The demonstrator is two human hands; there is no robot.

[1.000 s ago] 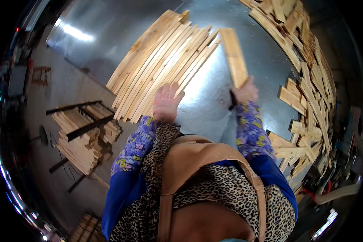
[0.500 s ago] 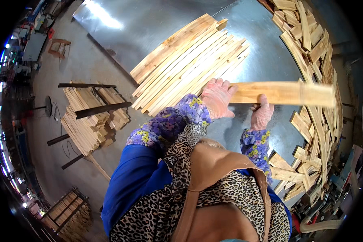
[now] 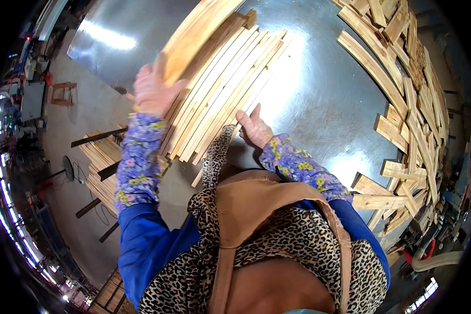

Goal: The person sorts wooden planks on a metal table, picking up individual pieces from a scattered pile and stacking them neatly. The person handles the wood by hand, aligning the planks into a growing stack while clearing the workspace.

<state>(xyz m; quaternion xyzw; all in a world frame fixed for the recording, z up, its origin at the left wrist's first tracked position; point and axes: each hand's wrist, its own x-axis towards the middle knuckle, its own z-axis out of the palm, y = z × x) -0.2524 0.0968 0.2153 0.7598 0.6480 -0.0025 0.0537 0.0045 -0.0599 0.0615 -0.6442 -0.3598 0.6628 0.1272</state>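
Wearing a tan apron [image 3: 277, 199], a worker is standing at a metal table [image 3: 319, 89] over a slanting row of pale wooden strips [image 3: 225, 89]. A loose tail of leopard-print cloth [image 3: 218, 152] is dangling by the strips' near ends, risking a snag should it catch beneath one. Just beside it, the right hand [image 3: 255, 128] is resting by the row's right edge, thumb and forefinger apart; whether the thumb is pressing the outermost strip, I cannot tell. The left hand [image 3: 154, 86] is gripping a wide board [image 3: 193, 42] by its near end, fingers clamped along the left edge. That board is extending over the row's left side, touching or just above it, I cannot tell which. Held at one end only, it could be twisting and knocking the strips askew, its weight reaching far past the grip. Its long axis is running nearly parallel to the strips, the near end pointing toward the worker's left, the far end pointing away and rightward, out of view. Farther off, jumbled boards [image 3: 416, 131] are crowding the table's right side, while a strip stack [image 3: 94, 152] is sitting low to the left.
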